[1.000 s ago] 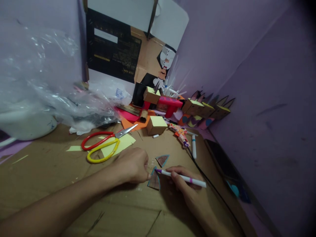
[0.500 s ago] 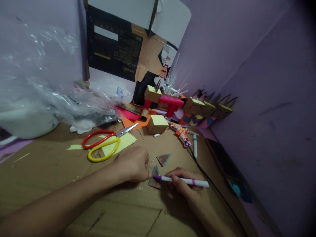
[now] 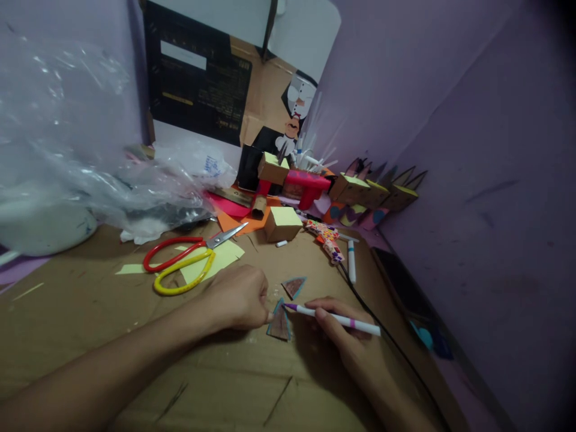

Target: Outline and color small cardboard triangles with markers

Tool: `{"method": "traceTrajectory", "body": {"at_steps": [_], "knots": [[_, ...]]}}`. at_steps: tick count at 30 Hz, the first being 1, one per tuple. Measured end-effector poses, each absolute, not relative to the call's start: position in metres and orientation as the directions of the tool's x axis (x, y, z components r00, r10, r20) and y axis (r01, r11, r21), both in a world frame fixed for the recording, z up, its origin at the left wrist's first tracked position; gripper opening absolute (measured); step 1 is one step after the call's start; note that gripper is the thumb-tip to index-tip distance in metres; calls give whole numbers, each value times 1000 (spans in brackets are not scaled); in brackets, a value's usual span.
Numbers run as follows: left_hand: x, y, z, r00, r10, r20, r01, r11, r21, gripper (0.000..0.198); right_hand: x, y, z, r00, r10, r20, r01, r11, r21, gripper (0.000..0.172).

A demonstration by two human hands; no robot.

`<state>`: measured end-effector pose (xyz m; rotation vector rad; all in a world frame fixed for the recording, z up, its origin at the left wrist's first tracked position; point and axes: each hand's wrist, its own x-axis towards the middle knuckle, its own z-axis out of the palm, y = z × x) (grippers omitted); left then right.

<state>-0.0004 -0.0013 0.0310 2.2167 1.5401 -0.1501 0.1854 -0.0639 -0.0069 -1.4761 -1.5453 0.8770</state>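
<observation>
- At the left of the frame, a crumpled clear plastic bag (image 3: pixel 103 150); near it, left of centre, metal scissors with one red and one yellow handle (image 3: pixel 209 243), blades toward the upper right.
- Near the centre, the left hand (image 3: pixel 243 297), its forearm slanting in from the lower left, knuckles up and fingers curled in; it grasps nothing visible, but a fingertip touches the left edge of the triangle beside it.
- Just right of that fingertip, a brown card triangle with a blue border (image 3: pixel 279 324) lies flat, long axis roughly up the frame, narrow tip uppermost. The left hand is nearer to it.
- Just above, a second, smaller brown triangle edged in blue (image 3: pixel 294 287).
- Right of centre, a white marker with a purple tip (image 3: pixel 333 317) slants, its point at the triangle's upper right edge; contact is unclear.
- Around its barrel, the right hand (image 3: pixel 344 330), fingers pinched closely, forearm from the lower right.
</observation>
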Motion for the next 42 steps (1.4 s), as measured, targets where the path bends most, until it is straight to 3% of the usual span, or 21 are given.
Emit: {"method": "traceTrajectory", "body": {"at_steps": [4, 11, 17, 25, 32, 38, 42], "knots": [[0, -1, 30, 374, 867, -330, 915, -287, 283, 17, 187, -63, -8, -12, 997, 74, 442, 72, -894, 23], [0, -1, 28, 377, 865, -330, 913, -287, 290, 17, 191, -63, -11, -11, 1000, 11, 305, 14, -952, 23], [1, 0, 29, 373, 862, -342, 916, -283, 286, 17, 190, -65, -8, -22, 999, 31, 355, 36, -934, 19], [-1, 0, 26, 378, 866, -328, 910, -283, 303, 15, 201, -70, -25, -40, 999, -35, 73, -32, -997, 18], [0, 1, 27, 373, 863, -340, 913, -276, 301, 13, 196, -74, -15, -87, 996, -7, 304, 20, -952, 19], [-1, 0, 27, 384, 865, -322, 907, -289, 306, 15, 196, -75, -14, -92, 996, 2, 242, 25, -970, 21], [-2, 0, 26, 387, 865, -319, 904, -290, 313, 17, 194, -75, -12, -82, 996, 42, 358, 69, -931, 19]]}}
